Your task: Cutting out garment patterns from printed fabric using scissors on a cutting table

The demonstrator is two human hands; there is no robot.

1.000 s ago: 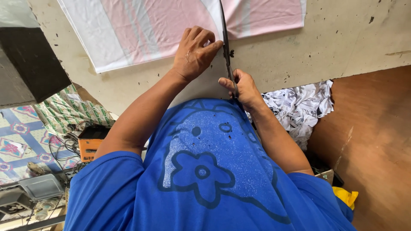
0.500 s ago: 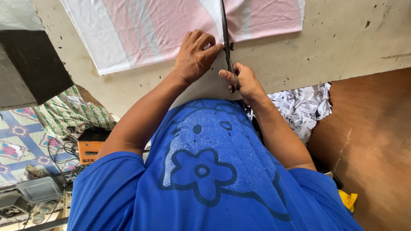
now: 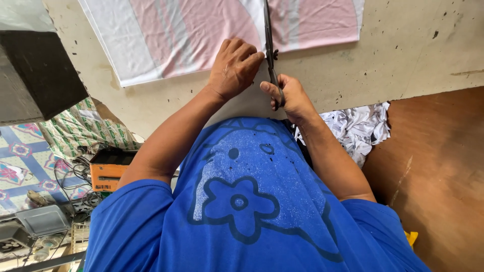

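Scissors (image 3: pixel 270 55) clasped in right hand (image 3: pixel 291 96); left hand (image 3: pixel 233 68) presses flat on cloth (image 3: pixel 201 30).

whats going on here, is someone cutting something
Yes. A person in a blue shirt leans over a worn pale table and cuts pink and white striped fabric. The right hand works a pair of dark scissors, whose blades run up into the cloth. The left hand presses the fabric flat just beside the blades. A crumpled black and white printed cloth hangs at the table's edge.
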